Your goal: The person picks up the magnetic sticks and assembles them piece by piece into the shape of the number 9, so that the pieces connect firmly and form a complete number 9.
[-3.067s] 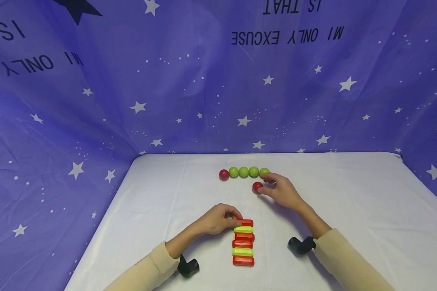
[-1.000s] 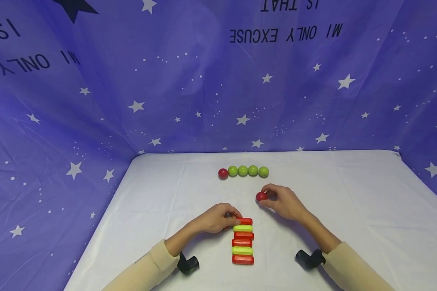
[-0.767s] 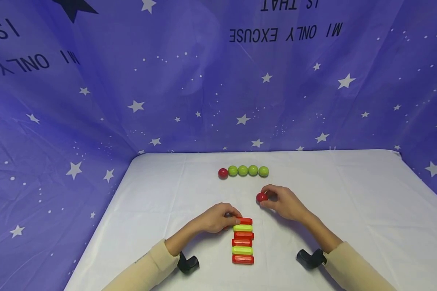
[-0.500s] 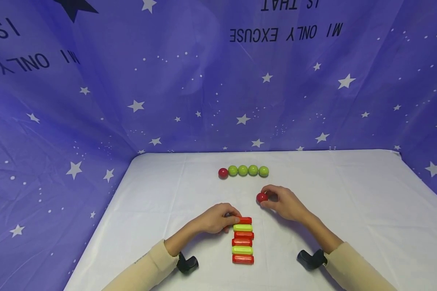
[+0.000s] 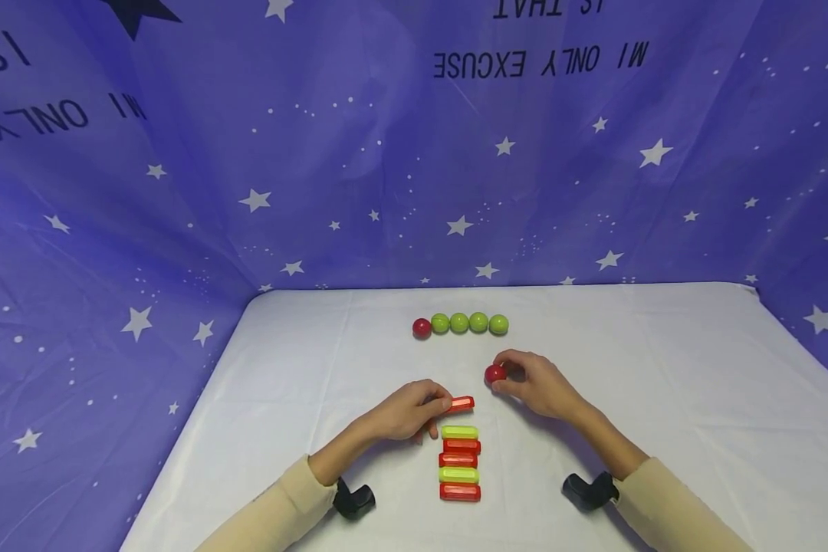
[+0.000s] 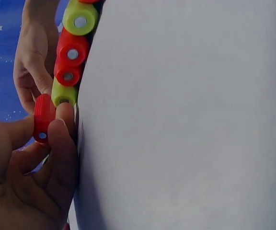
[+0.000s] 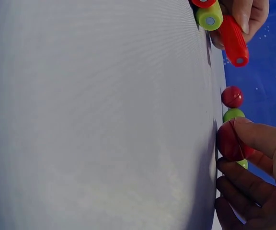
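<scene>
My left hand (image 5: 407, 412) pinches a red magnetic rod (image 5: 462, 404) between thumb and fingers. Silvery discs show at the rod ends in the wrist views, and this rod (image 6: 44, 115) is raised off the table, apart from the others. Toward me lies a column of several red and yellow-green rods (image 5: 459, 460), side by side. My right hand (image 5: 541, 386) holds a red ball (image 7: 231, 141) with thumb and fingers, low over or on the cloth; contact with it is hard to tell. Behind it runs a row of green balls (image 5: 459, 323) with another red ball (image 5: 422, 328) at its left end.
A white cloth (image 5: 662, 383) covers the table. Purple star-printed fabric (image 5: 414, 192) hangs behind and at the sides. Black wrist mounts (image 5: 589, 491) stick out from both sleeves near the tabletop.
My left hand has lifted the farthest red rod off the column, away from me. Earlier, my right hand drew the red ball toward me from near the green row; lately it stays still.
</scene>
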{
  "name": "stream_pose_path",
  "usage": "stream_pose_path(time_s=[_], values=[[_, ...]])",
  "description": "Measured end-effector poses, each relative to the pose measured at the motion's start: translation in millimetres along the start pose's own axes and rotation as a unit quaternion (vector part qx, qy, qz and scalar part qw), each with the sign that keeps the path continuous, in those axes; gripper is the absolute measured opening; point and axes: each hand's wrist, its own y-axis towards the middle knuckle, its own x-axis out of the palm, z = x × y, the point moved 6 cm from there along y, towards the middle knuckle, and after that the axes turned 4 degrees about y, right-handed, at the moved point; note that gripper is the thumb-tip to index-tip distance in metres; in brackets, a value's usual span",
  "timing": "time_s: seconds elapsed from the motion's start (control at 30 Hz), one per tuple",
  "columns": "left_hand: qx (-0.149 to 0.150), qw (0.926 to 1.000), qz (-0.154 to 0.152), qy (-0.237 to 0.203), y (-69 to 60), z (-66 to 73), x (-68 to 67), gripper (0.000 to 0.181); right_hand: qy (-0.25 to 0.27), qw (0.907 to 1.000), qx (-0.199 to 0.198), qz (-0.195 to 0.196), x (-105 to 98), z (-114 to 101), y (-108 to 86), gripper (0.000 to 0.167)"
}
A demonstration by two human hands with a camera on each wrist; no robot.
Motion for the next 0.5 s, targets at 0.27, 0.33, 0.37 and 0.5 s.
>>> stream_pose_path(time_s=[0.27,0.33,0.37,0.5], values=[[0.032,0.997,0.025,0.065,7.1,7.2,-9.8,0.021,0.007,1.0,-0.005,-0.004,1,-1,0.2,0.029],[0.036,0.9963,0.036,0.069,8.9,8.0,-11.9,0.021,0.009,0.9999,-0.004,-0.004,1,-1,0.4,0.028],[0.038,0.996,0.042,0.069,10.0,8.3,-12.6,0.023,0.008,1.0,-0.004,-0.003,1,-1,0.3,0.028],[0.041,0.9952,0.07,0.054,14.3,8.6,-15.1,0.034,0.007,1.0,-0.007,0.001,0,-1,-1.0,0.027]])
